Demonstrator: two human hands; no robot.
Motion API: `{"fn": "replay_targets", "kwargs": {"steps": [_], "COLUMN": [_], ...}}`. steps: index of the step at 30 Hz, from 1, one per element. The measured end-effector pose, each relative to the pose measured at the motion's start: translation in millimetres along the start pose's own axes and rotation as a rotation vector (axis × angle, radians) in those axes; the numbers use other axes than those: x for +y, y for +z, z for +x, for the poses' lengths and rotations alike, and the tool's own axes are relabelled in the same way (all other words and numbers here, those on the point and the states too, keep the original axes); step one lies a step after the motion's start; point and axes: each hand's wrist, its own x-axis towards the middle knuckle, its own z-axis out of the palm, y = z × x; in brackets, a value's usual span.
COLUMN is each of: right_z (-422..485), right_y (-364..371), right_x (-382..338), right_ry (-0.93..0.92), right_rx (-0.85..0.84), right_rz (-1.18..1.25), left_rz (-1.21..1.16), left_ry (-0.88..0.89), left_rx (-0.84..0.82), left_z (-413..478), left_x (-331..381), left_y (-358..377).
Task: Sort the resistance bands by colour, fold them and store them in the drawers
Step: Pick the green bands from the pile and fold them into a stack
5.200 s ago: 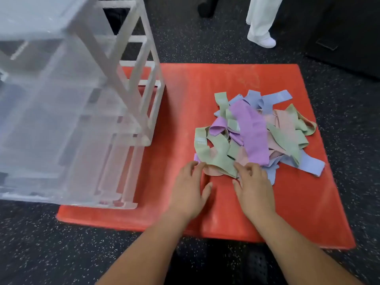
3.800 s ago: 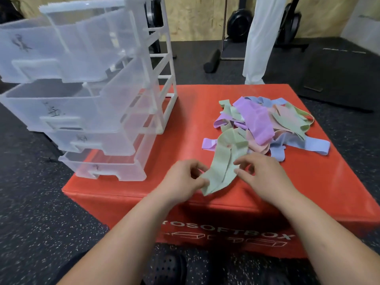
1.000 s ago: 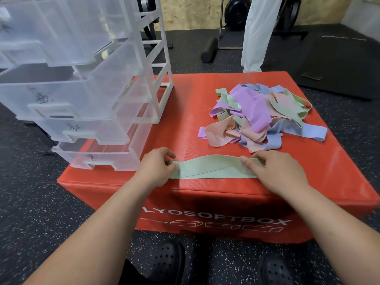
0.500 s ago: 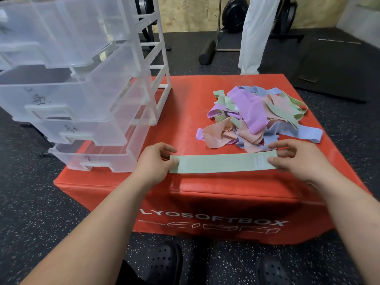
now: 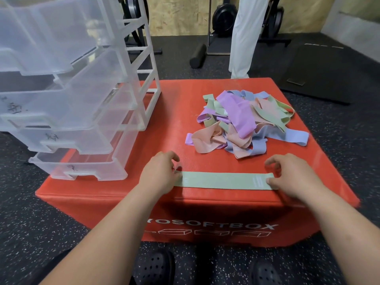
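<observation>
On the red soft box [image 5: 181, 103], the sage-green fabric band [image 5: 224, 181] lies crosswise; left hand [image 5: 160, 174] and right hand [image 5: 292, 176] each pinch one end.

Red padded box top serves as surface [image 5: 185, 103]; box stands on black speckled floor [image 5: 30, 223]. Clear plastic drawer unit [image 5: 82, 120] on left part of surface, drawers pulled out in steps, overhanging front-left edge. Tangled pile of bands [image 5: 242, 122] at right rear: purple, pink, blue, green. Green band [image 5: 222, 181] flat and straight along front edge, apart from pile, left hand [image 5: 160, 173] and right hand [image 5: 292, 175] at its ends.
</observation>
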Motion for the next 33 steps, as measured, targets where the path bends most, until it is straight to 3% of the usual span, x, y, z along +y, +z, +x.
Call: {"fn": "replay_targets", "kwargs": {"steps": [13, 25, 29, 33], "right_z": [70.2, 127.4, 127.1, 118.1], "right_y": [0.2, 42.4, 35.6, 10.2], "right_x": [-77.2, -115.8, -115.9, -113.8], "right_ry": [-0.188, -0.152, -0.130, -0.127], "right_rx": [0.273, 0.419, 0.506, 0.543], "right_rz": [0.187, -0.246, -0.123, 0.226], "left_rz": [-0.179, -0.193, -0.233, -0.279], "left_ry": [0.003, 0.038, 0.054, 0.102], "left_rx": [0.070, 0.109, 0.121, 0.139], "left_z": [42.2, 70.9, 70.2, 63.2], "left_x": [13.9, 3.5, 6.5, 9.1], "left_y": [1.7, 4.6, 0.5, -5.1]}}
